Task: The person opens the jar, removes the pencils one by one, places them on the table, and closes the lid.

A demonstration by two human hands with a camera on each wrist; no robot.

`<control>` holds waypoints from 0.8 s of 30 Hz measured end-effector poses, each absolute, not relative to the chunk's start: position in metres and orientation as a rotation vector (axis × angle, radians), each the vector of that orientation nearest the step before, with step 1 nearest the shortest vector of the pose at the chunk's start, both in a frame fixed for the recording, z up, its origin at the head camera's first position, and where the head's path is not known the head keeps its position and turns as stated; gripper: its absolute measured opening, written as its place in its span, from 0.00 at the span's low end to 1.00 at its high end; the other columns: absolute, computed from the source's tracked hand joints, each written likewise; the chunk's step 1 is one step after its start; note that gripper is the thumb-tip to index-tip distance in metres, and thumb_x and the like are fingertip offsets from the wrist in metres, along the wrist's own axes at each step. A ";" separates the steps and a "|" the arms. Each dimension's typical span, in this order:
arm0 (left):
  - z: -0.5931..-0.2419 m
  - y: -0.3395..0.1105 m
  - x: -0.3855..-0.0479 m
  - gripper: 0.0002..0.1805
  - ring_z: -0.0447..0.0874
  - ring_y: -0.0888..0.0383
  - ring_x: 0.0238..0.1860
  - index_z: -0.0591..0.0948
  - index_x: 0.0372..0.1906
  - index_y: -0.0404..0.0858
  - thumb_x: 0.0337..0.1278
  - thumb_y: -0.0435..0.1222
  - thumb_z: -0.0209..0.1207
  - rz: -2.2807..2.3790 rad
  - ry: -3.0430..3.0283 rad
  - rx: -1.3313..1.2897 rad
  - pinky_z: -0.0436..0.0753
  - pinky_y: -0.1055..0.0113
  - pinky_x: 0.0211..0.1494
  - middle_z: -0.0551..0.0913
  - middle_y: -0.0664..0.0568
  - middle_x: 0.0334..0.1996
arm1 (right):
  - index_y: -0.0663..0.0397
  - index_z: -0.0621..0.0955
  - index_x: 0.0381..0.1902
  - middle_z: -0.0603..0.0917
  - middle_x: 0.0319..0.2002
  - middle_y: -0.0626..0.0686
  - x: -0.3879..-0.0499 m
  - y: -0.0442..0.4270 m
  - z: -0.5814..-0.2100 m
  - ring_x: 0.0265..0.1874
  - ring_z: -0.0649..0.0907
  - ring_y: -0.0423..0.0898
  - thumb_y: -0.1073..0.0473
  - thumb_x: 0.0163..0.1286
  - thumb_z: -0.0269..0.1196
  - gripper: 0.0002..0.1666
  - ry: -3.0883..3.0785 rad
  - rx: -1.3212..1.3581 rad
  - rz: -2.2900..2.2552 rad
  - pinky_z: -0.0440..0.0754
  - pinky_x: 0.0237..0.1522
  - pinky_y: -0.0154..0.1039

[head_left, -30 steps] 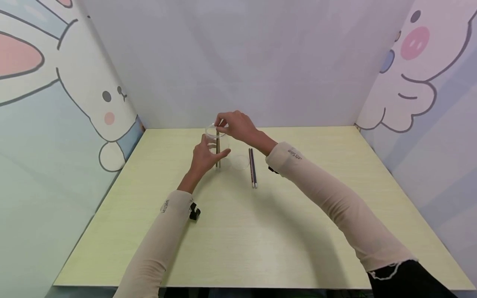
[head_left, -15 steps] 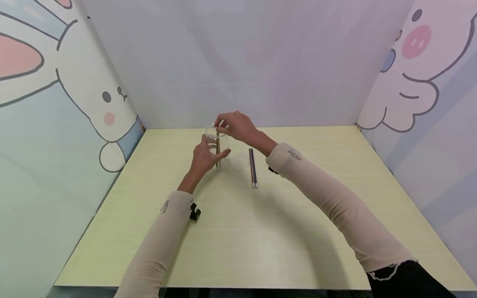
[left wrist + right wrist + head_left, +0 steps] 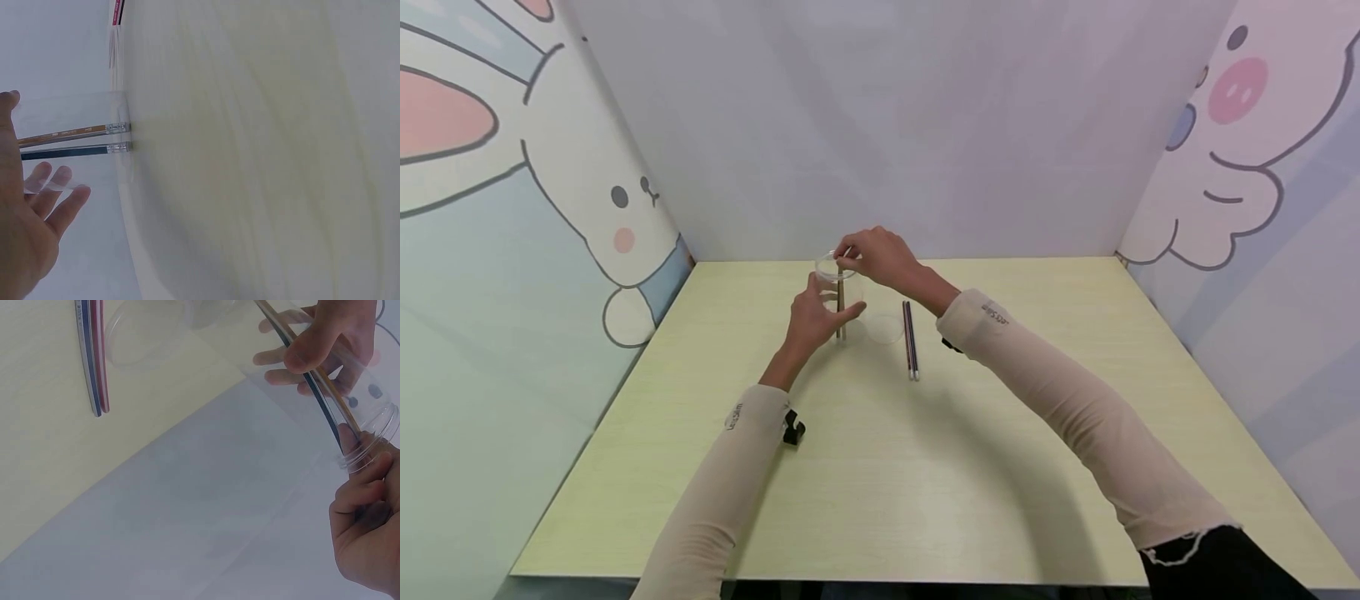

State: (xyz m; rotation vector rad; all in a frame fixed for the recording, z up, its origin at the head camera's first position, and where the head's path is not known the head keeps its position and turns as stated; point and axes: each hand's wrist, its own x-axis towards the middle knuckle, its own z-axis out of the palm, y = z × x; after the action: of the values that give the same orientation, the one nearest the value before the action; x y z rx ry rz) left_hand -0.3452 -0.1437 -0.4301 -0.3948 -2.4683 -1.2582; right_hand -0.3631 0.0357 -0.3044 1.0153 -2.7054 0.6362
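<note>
Two pencils (image 3: 69, 134), inside clear jar (image 3: 853, 290), slightly fanned, eraser ends down by base. Jar upright toward back of pale table (image 3: 865, 500). Around jar's side, left hand (image 3: 811, 321), in wide cupped hold, thumb and fingers on opposite sides. At mouth, right hand (image 3: 883, 257), thumb and finger curled over rim, pinched on upper ends of both pencils. Just right of jar, clear round disc (image 3: 885, 329), flat on table. Close beside disc, striped pencils (image 3: 910, 342), lying together.
</note>
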 end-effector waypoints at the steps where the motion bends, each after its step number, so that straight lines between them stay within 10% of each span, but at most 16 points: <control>1: -0.430 -0.143 -0.345 0.47 0.88 0.41 0.55 0.65 0.67 0.38 0.53 0.57 0.75 -1.260 -2.468 -0.396 0.84 0.44 0.54 0.84 0.40 0.56 | 0.49 0.88 0.54 0.91 0.48 0.50 -0.363 0.036 -0.305 0.45 0.89 0.44 0.53 0.78 0.64 0.13 -2.706 1.016 0.634 0.85 0.41 0.41; 24: -0.431 -0.142 -0.343 0.48 0.86 0.38 0.56 0.65 0.69 0.38 0.53 0.58 0.75 -1.268 -2.469 -0.375 0.84 0.43 0.54 0.84 0.41 0.56 | 0.52 0.87 0.57 0.90 0.49 0.50 -0.361 0.036 -0.305 0.46 0.88 0.44 0.53 0.80 0.61 0.16 -2.721 1.040 0.625 0.85 0.46 0.42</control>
State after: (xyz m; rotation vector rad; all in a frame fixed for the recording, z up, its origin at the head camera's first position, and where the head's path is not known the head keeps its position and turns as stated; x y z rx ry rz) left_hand -0.3431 -0.1422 -0.4307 -0.3752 -2.4685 -1.2680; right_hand -0.3614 0.0359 -0.3055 1.0405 -2.7210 0.6254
